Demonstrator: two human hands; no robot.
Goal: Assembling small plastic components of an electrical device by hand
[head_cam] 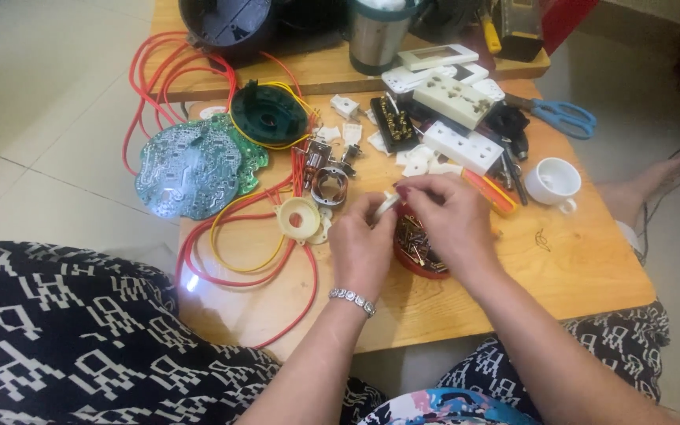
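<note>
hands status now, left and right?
Left hand: closed, pinching a small white part.
Right hand: fingers closed on the same part, above the red screw dish.

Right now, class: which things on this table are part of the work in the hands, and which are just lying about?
In use:
left hand
right hand
small white part, pinched between both hands
red screw bowl, under the hands

Lying about:
scissors
white cup
circuit board
red wires
white sockets
steel mug
</note>
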